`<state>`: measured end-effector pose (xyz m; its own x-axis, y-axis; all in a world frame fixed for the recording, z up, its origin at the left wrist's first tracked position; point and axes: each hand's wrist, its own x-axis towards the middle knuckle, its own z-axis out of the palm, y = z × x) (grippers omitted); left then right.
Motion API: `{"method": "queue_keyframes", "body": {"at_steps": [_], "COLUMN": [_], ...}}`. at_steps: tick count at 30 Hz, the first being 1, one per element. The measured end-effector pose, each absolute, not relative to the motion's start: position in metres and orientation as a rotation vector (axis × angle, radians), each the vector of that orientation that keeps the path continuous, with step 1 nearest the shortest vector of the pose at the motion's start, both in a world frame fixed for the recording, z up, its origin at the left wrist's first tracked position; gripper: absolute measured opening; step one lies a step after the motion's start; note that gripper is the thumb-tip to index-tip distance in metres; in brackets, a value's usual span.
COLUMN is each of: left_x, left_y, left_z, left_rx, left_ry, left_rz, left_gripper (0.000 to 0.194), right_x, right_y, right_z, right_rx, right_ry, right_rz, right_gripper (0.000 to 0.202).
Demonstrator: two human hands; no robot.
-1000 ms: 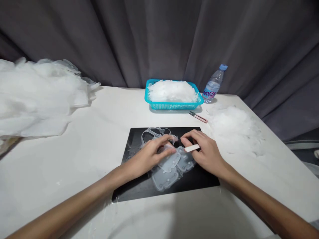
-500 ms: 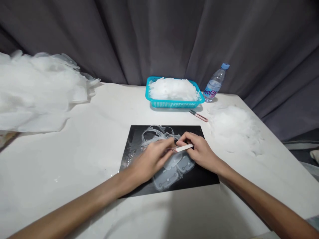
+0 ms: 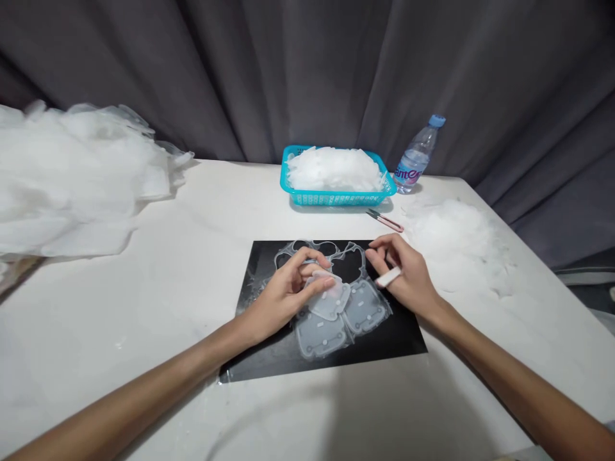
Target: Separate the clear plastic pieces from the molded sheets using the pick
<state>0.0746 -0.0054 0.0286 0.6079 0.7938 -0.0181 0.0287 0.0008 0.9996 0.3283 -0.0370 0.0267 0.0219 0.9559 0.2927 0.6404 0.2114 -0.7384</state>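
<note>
A small translucent piece (image 3: 331, 302) with rounded corners is pinched between the thumb and fingers of my left hand (image 3: 293, 288). My right hand (image 3: 401, 272), to its right, holds a short white strip (image 3: 388, 277) against the palm, with thumb and forefinger bent close together. Beneath both hands lies a black mat (image 3: 384, 336). On it rests a translucent sheet (image 3: 319, 336) with square shapes near the front and looped, cut-out outlines toward the back.
A blue basket (image 3: 341, 199) of white pieces stands at the back, beside a water bottle (image 3: 412, 163). Small snips (image 3: 384, 221) lie before it. White piles sit at the right (image 3: 446, 240) and far left (image 3: 72, 186).
My hands have moved apart, the right one going right with the white strip. The piece in my left hand now shows clearly, and more of the looped sheet is visible between the hands.
</note>
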Motion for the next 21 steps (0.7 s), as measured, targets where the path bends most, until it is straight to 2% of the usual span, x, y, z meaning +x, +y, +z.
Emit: {"method": "queue_keyframes", "body": {"at_steps": [3, 7, 11, 21], "left_x": [0.074, 0.073, 0.072, 0.071], "left_y": [-0.007, -0.01, -0.011, -0.013], "left_z": [0.03, 0.035, 0.038, 0.035], "left_rx": [1.5, 1.647, 1.746, 1.874], "left_ry": [0.751, 0.778, 0.748, 0.66], "left_rz": [0.755, 0.802, 0.787, 0.858], "left_gripper": [0.023, 0.018, 0.008, 0.006], "right_x": [0.316, 0.306, 0.305, 0.305], "right_y": [-0.052, -0.061, -0.06, -0.059], "right_z": [0.032, 0.032, 0.034, 0.036], "right_rx": [-1.273, -1.084, -0.978, -0.877], "right_ry": [-1.912, -2.011, -2.02, -2.032], "right_rz": [0.585, 0.429, 0.29, 0.179], "right_gripper": [0.018, 0.004, 0.004, 0.006]}}
